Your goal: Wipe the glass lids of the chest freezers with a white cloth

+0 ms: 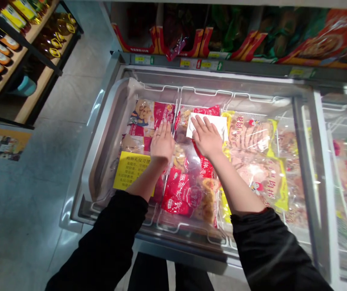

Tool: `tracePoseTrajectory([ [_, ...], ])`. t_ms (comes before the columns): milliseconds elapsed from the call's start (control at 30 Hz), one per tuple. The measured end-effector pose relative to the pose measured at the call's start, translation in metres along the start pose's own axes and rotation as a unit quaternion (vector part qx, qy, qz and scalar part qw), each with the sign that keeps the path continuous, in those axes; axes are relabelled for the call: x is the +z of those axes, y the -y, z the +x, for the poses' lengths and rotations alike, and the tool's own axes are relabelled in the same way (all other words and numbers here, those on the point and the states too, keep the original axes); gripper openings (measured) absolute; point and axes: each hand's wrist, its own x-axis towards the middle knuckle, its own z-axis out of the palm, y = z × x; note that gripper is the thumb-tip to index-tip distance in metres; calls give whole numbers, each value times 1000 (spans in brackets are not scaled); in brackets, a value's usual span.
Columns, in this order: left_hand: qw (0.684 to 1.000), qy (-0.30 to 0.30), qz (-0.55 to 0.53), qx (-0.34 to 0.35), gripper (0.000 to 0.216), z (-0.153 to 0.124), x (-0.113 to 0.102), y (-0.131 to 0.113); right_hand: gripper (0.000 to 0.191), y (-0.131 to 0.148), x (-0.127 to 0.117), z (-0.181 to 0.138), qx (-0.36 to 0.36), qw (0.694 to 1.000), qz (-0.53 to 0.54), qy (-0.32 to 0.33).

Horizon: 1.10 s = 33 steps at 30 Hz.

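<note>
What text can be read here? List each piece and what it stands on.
Nothing reads fully.
Yellow paper notice in the open chest freezer: black Chinese print, blurred.
Red plastic food bags: large white characters, blurred.
Yellow shelf price tags: too small.
Bottle labels: too small.

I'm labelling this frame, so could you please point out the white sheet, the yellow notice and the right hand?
white sheet (218, 122), head view, bare right part.
yellow notice (130, 169), head view, printed middle.
right hand (206, 137), head view, back of hand.
</note>
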Motion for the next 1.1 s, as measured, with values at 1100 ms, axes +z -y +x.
tracePoseTrajectory([
  [1100,999,-36,35,18,62,0,5,2,61,-1,-5,-6,-49,999,-17,7],
])
